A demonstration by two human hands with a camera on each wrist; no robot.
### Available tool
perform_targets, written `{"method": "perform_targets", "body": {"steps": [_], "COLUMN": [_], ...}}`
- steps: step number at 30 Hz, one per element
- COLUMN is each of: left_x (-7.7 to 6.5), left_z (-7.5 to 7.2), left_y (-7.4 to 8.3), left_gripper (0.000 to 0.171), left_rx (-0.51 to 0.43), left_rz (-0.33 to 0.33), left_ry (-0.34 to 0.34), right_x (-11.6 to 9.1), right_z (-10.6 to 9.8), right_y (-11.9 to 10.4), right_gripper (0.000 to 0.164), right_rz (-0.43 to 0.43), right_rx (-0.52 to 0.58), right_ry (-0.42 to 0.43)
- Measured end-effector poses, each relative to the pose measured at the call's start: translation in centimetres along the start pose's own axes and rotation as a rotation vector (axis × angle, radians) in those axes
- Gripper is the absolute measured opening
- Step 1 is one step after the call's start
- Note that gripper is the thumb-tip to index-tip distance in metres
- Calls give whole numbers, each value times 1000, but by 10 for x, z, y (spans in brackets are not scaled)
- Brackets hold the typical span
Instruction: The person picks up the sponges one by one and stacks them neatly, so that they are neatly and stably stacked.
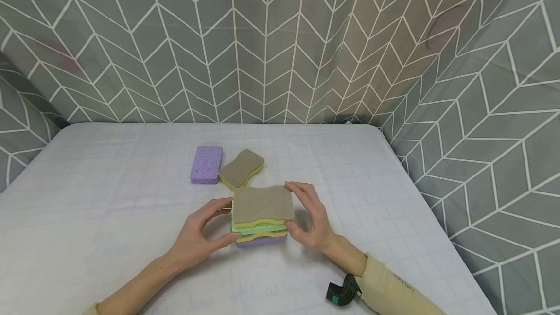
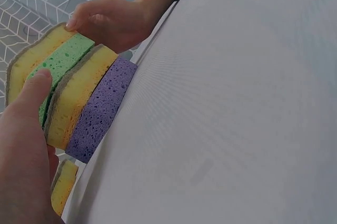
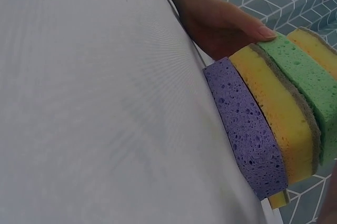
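Note:
A stack of sponges stands on the table between my hands. Lowest is a purple sponge (image 2: 102,108); above it lies a yellow scrub sponge (image 3: 279,124) with a grey scouring side up. A green sponge (image 2: 66,58) comes over that, topped by another yellow scrub sponge (image 1: 262,204), also grey side up. My left hand (image 1: 197,230) pinches the green sponge at the stack's left side, thumb on its near edge. From the right, my right hand (image 1: 312,220) holds the top scrub sponge between thumb and fingers. The far fingertips are partly hidden.
Behind the stack, another purple sponge (image 1: 206,165) lies flat beside a loose yellow scrub sponge (image 1: 242,167), grey side up. A white cloth covers the table (image 1: 122,183). Patterned grey curtains (image 1: 249,43) hang along its back and sides. A black wrist device (image 1: 343,290) is by the right sleeve.

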State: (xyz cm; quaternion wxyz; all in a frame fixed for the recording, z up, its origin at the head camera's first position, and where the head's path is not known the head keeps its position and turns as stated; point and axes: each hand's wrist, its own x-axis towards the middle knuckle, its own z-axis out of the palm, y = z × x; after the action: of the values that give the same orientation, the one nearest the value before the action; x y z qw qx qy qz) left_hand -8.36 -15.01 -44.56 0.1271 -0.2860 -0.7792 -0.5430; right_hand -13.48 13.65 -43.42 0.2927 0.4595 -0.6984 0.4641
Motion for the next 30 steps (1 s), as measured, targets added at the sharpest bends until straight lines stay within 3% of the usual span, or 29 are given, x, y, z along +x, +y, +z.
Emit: {"method": "perform_targets", "body": {"steps": [9,15,20,22,26,30], "left_x": [0,0,0,0,2,6], "left_z": [-1,-2,-4,-4,-2,-1], "left_y": [1,1,-1,-2,-4,-6], "left_gripper": [72,70,48,41,33,30], "left_rx": [9,-30,-58,-18,94,179], "left_rz": [-51,-30,8,-22,-156,-202], "left_ry": [-16,-26,-44,-31,4,33], "right_x": [-1,-4,-5,-5,-5,-6], "right_z": [0,2,2,1,1,1], "right_y": [-2,-5,-6,-5,-3,-2], "right_gripper": [69,72,66,66,66,66], "right_rz": [78,163,177,174,161,147], "right_rx": [116,157,128,120,108,96], "right_ry": [-48,-68,-60,-56,-50,-47]}}
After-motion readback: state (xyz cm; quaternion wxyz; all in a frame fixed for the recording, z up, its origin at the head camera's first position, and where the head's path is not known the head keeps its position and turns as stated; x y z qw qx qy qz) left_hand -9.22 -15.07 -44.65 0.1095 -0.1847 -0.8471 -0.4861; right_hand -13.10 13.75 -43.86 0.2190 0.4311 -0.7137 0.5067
